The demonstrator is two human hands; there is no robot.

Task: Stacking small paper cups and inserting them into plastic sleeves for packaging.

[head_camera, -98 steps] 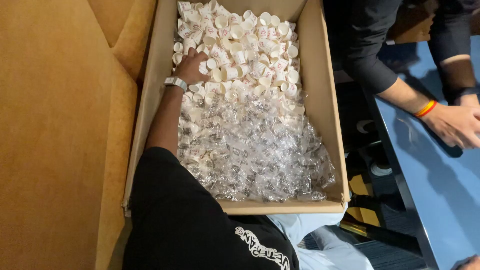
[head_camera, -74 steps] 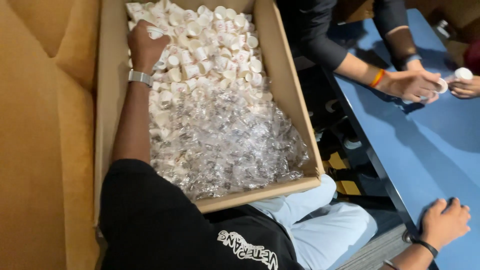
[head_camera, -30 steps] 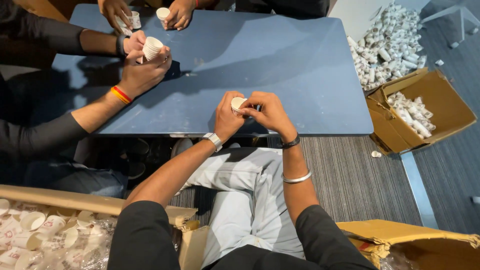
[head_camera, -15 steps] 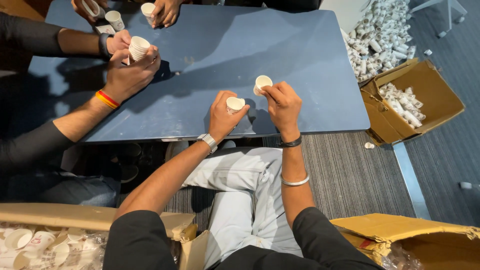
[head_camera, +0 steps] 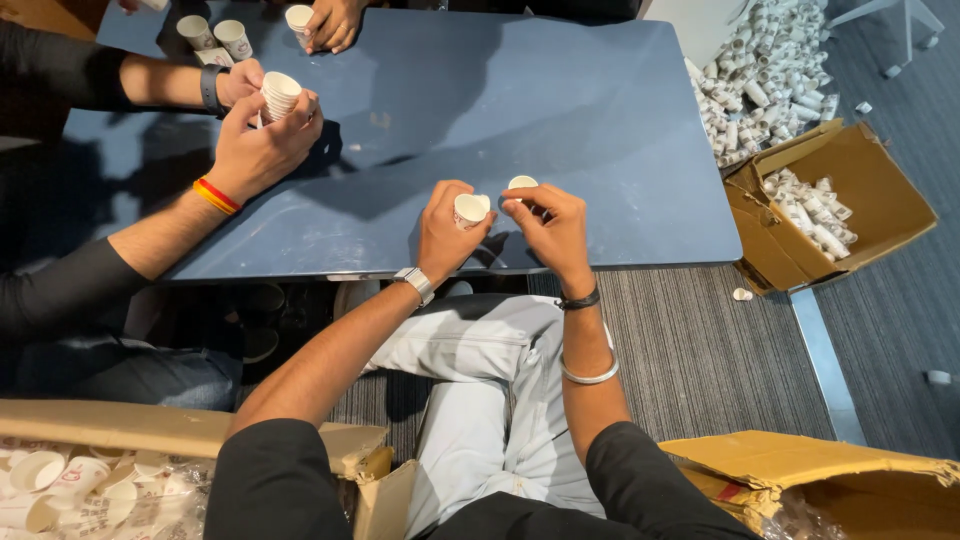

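Looking down, we take the blue table [head_camera: 560, 130] as our landmark: it fills the upper middle of the view, its near edge just above our knees. Right of the table, on the striped floor, an open cardboard box [head_camera: 860, 200] holds short stacks of white paper cups, and beyond it lies a loose pile of cups [head_camera: 770, 70], probably kept within reach of whoever sits at that end. Below the table's near left corner, beside our left arm, another carton [head_camera: 130, 430] shows cups in clear wrap.

Over the table's near edge we hold both hands up close together. Our left hand [head_camera: 447, 230] is closed around a small cup [head_camera: 471, 208], mouth up, fingers wrapped round its wall so it stays steady. Our right hand [head_camera: 553, 225] pinches a second cup [head_camera: 522, 184] by the rim between fingertips, just beside the first.

At the table's far left, a co-worker's hands [head_camera: 262, 140] grip a nested stack [head_camera: 279, 95], and two loose cups [head_camera: 215, 35] stand behind them.
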